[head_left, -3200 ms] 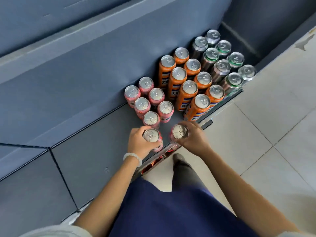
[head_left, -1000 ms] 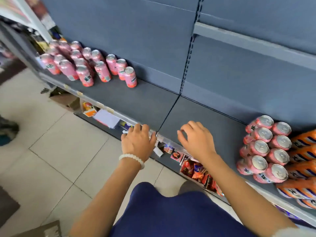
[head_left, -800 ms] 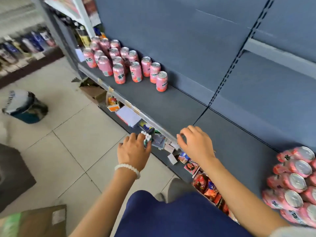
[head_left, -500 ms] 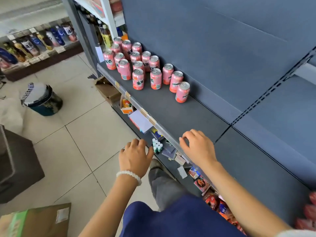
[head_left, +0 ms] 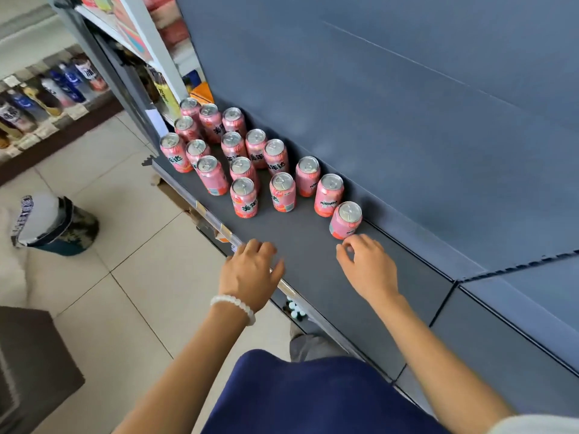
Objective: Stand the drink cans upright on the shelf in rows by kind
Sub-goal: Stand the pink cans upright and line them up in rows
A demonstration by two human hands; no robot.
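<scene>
Several pink drink cans (head_left: 244, 195) stand upright in a loose cluster on the dark grey shelf (head_left: 300, 239), toward its far left end. The nearest pink can (head_left: 345, 219) stands by the back wall. My right hand (head_left: 368, 264) hovers just in front of that can, fingers curled and apart, holding nothing. My left hand (head_left: 250, 270) reaches over the shelf's front edge with its fingers spread, a white bead bracelet on the wrist, and is empty too.
A blue back panel (head_left: 407, 120) rises behind the shelf. A bin (head_left: 53, 227) and a dark box (head_left: 31, 364) stand on the tiled floor to the left. A bottle rack (head_left: 47, 89) runs along the far left. Small goods lie on the lower shelf (head_left: 294, 308).
My view has swung left from the sorted orange, green and pink cans to this cluster. Both hands, empty after leaving two pink cans, have moved along the shelf edge up to the cluster.
</scene>
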